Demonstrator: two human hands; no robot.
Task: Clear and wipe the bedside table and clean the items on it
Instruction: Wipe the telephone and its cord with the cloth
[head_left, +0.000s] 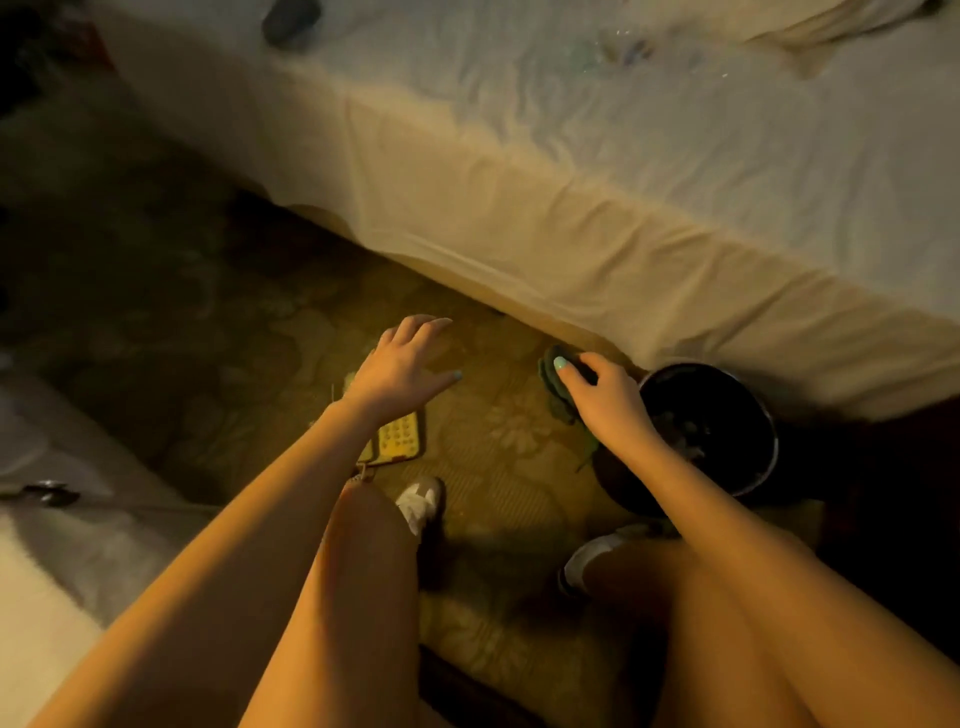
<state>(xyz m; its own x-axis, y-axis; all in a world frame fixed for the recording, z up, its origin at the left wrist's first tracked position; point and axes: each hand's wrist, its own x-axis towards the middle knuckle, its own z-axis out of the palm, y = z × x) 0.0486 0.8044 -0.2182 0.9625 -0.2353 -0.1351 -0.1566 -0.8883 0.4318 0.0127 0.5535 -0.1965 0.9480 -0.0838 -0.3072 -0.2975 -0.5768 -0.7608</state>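
While we crouch on the carpet (498, 415) beside the bed (571, 208), both hands are low over the floor. Left hand (402, 364): fingers (426, 325) spread and relaxed, grasping nothing, palm down above the far end of a yellow keypad device (399, 441) lying flat on the carpet; we can't tell whether it touches it. Right hand (605, 395): fingers curled round a dark green cloth (558, 400), thumb on top, cloth bunched and hanging just off the carpet near the bed's edge. A dark round bucket (722, 400) stands just beside that hand, against the bed's side; contents too dim to read. White shoes (421, 501) show under our knees. A dark object (291, 18) lies on the sheet, well apart. A pale surface (52, 545) sits at the left edge; we can't confirm it's the tabletop.
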